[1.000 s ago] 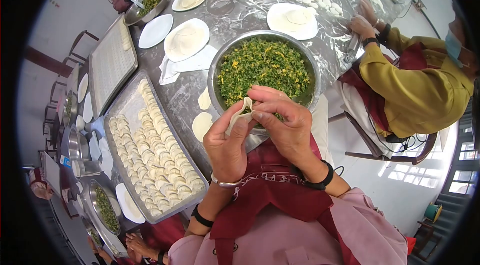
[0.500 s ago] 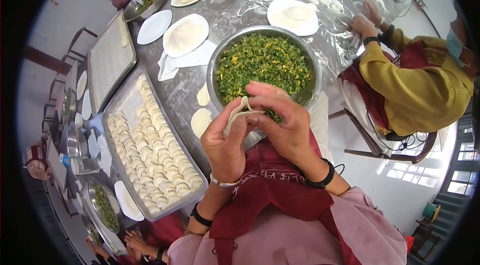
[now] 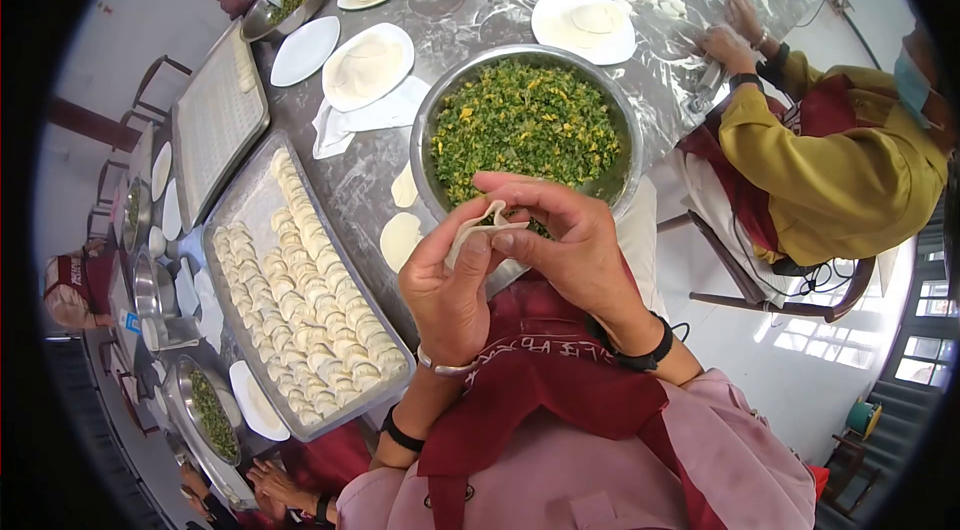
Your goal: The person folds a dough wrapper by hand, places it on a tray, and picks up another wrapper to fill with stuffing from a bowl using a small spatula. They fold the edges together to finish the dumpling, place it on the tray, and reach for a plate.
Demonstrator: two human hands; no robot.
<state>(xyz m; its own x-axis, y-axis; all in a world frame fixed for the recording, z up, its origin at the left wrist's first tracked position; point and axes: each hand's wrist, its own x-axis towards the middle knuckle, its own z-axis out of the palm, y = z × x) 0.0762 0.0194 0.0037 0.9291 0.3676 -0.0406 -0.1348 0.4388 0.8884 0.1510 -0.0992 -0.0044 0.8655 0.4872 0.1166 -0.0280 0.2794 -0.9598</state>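
Between my two hands is a dumpling, its pale wrapper folded up around green filling and still gaping at the top. My left hand cups it from the left, thumb pressed against its near side. From the right, my right hand pinches the wrapper edge between thumb and fingers. Just beyond my hands stands a steel bowl of chopped green and yellow filling, its near rim partly covered by them. Two loose wrappers lie on the table left of the bowl.
A tray holds rows of finished dumplings at left, with another tray behind it. Plates of wrappers stand beyond. At right, a seated person works at the floured table. Other people's hands show at lower left.
My right fingers have curled closer over the dumpling, and its wrapper edges are drawn further together. The view has shifted slightly.
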